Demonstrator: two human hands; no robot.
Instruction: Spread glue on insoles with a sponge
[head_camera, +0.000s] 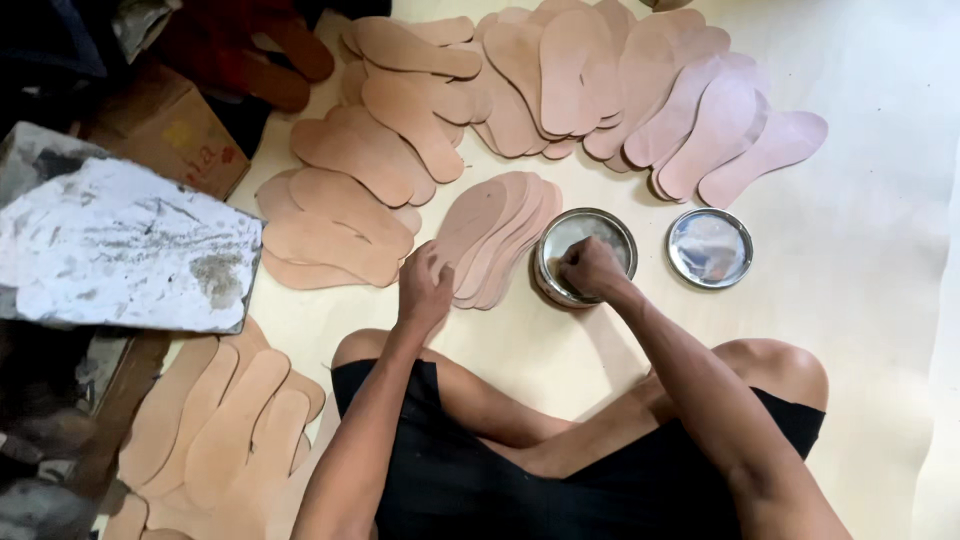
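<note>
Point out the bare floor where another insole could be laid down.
Free: floor right of the tin lid, and the strip between tin and knees. Crowded: insoles under the left hand and fanned above; right hand fills the tin.

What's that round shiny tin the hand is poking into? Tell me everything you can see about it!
The round silvery metal tin sits open on the pale floor sheet, in front of the seated person's crossed legs. It looks like thin, shiny metal with a greyish inside. The right hand is closed and dips into it over the near rim. A fanned stack of tan shoe insoles lies against its left side, and its round metal lid rests flat, apart, on its right.
</note>
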